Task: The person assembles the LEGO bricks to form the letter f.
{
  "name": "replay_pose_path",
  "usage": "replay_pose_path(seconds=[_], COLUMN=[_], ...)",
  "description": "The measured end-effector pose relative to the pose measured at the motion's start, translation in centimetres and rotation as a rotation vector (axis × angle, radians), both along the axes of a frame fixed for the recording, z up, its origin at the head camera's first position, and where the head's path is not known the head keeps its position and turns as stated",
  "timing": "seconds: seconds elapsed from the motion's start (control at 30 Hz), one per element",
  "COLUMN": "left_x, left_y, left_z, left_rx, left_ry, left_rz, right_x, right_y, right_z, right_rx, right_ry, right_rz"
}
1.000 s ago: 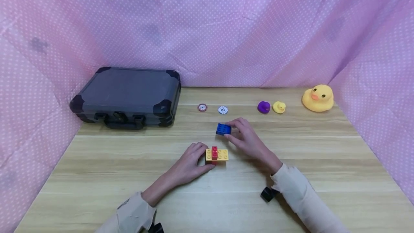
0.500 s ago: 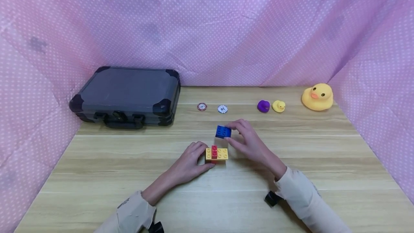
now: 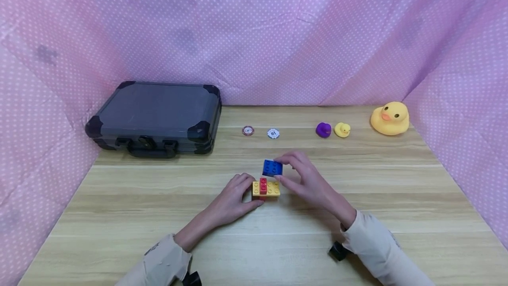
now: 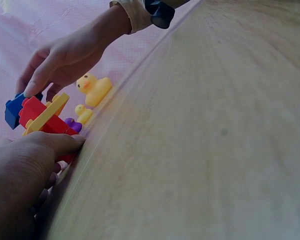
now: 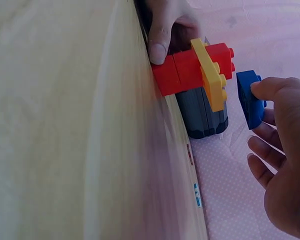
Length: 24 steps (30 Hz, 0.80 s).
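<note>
Blue brick (image 3: pixel 272 167) pinched in my right hand (image 3: pixel 307 180), left hand (image 3: pixel 232 200) gripping stack (image 3: pixel 266 189): align studs squarely, press straight down.

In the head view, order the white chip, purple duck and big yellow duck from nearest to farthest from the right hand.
From the right hand:
1. White chip, behind it, slightly left.
2. Purple duck, behind it, slightly right; close to the chip's distance.
3. Big yellow duck, far right corner.

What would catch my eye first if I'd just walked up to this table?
Mid-table, the right hand pinches a blue brick just above a small red-and-yellow brick stack, which the left hand holds by its left end. A big yellow rubber duck sits far right, a dark case far left.
</note>
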State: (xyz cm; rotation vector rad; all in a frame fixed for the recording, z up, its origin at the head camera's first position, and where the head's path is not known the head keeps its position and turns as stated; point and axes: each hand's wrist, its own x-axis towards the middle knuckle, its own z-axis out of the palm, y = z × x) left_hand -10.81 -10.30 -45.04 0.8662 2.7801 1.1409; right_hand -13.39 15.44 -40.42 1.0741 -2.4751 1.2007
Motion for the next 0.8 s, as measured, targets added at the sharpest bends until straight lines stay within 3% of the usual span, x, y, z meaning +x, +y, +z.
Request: replay_pose_path(seconds=[0.37, 0.8], left_x=[0.0, 0.0], left_y=[0.0, 0.0], left_z=[-0.1, 0.1], left_rx=[-0.002, 0.005], left_ry=[0.014, 0.004], left_rz=[-0.008, -0.005], right_x=[0.7, 1.4], right_y=[0.0, 0.1], right_z=[0.1, -0.1], right_rx=[-0.016, -0.012], right_ry=[0.053, 0.027], right_rz=[0.059, 0.111])
